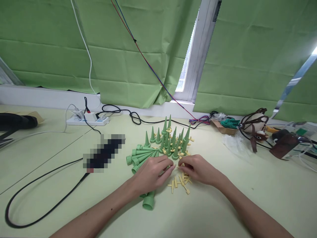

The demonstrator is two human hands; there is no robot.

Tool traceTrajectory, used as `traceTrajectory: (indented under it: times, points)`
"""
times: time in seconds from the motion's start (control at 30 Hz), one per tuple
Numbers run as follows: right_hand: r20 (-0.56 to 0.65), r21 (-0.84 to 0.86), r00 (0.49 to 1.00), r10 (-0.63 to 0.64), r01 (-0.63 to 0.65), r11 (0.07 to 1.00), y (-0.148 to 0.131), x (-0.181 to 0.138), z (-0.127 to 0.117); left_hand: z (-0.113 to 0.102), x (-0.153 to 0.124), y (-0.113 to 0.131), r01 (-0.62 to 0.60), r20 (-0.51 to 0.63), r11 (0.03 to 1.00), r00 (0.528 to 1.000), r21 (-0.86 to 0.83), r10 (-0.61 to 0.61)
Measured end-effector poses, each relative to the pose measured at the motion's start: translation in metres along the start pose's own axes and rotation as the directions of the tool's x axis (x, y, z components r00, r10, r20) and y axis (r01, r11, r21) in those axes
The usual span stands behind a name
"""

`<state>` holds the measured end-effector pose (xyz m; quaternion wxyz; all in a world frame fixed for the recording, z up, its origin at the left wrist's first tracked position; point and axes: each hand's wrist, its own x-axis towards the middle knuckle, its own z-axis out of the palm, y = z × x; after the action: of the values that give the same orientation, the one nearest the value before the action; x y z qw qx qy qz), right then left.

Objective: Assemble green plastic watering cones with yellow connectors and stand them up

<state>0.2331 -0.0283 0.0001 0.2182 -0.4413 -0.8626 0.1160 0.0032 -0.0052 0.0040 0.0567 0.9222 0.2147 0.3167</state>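
Observation:
My left hand point(157, 172) is closed in a pinch over the right side of a fan of long green plastic tubes point(143, 157). Whatever its fingertips hold is too small to make out. Just across a narrow gap, my right hand point(196, 168) pinches a small yellow plastic piece, mostly hidden by the fingers. Loose yellow plastic fittings point(172, 185) lie on the table below the fingertips. Behind both hands stand several pointed green plastic cones point(175, 150), with more yellow fittings among them. A wide green tube end point(148, 202) shows under my left forearm.
A black, pixelated object point(104, 153) with a looping cable lies at left. Behind it is a white power strip point(88, 121). At back right are a small cardboard box point(225, 128), a clear plastic bag point(235, 145) and a dark red translucent object point(284, 145).

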Motion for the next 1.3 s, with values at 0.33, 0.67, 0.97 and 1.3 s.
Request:
traceTrajectory:
  times: [0.33,0.67,0.97,1.3]
  points:
    - [-0.223,0.138,0.967,-0.121,0.154,0.978,-0.014,0.001,0.02,-0.002,0.0,0.0,0.074,0.065,0.996,0.995,-0.045,-0.071]
    - [-0.303,0.162,0.947,-0.109,0.163,0.973,-0.014,0.0,0.024,-0.003,0.0,0.002,0.091,0.084,0.995,0.993,-0.032,-0.088]
    - [-0.303,0.221,0.949,-0.086,0.158,0.962,-0.019,0.0,0.021,-0.002,0.001,0.0,0.085,0.065,0.996,0.994,-0.028,-0.083]
    - [-0.345,0.184,0.933,-0.098,0.17,0.968,-0.021,0.001,0.024,-0.003,0.002,0.004,0.135,-0.032,0.981,0.99,-0.137,-0.14]
